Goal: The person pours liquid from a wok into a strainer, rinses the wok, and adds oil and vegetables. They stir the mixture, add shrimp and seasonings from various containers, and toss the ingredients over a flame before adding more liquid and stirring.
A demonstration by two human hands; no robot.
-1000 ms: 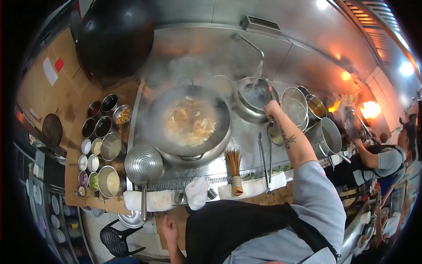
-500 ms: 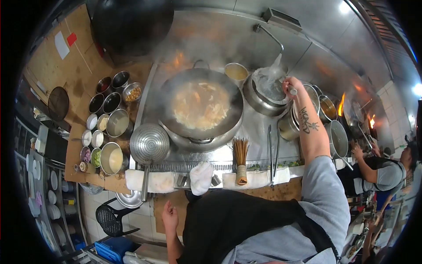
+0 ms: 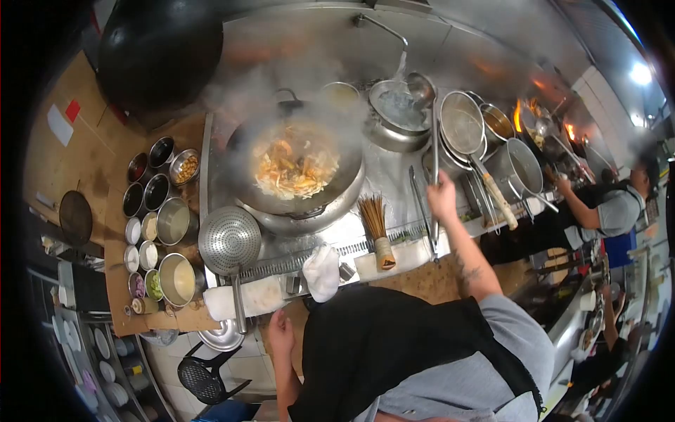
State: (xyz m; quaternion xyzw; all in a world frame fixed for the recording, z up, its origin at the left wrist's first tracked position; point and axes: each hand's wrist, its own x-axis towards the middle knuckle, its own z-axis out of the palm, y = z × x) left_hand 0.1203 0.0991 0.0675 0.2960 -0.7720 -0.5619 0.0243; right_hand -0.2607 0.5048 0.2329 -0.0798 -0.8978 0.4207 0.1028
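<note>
My right hand (image 3: 441,200) is closed around the long handle of a metal ladle (image 3: 422,90). The ladle's bowl is at the water pot (image 3: 399,105), where a tap (image 3: 383,27) pours. Left of it, a large wok (image 3: 346,165) holds steaming food (image 3: 295,162) in pale strips and orange-brown pieces. My left hand (image 3: 281,334) hangs below the counter's front edge, fingers loosely bent and apart, holding nothing. Nearest to it are the handle of a perforated skimmer (image 3: 230,240) and a white cloth (image 3: 322,273).
Pots and bowls of ingredients (image 3: 172,221) crowd the left side. A bamboo brush (image 3: 376,228) and tongs (image 3: 420,200) lie at the front edge. On the right are a strainer (image 3: 463,121), more pots and flames (image 3: 518,116). A co-worker (image 3: 594,211) stands there.
My right hand has drawn back from the water pot toward the counter's front, and the ladle's long handle now shows. The view has shifted. My left hand stays low and empty.
</note>
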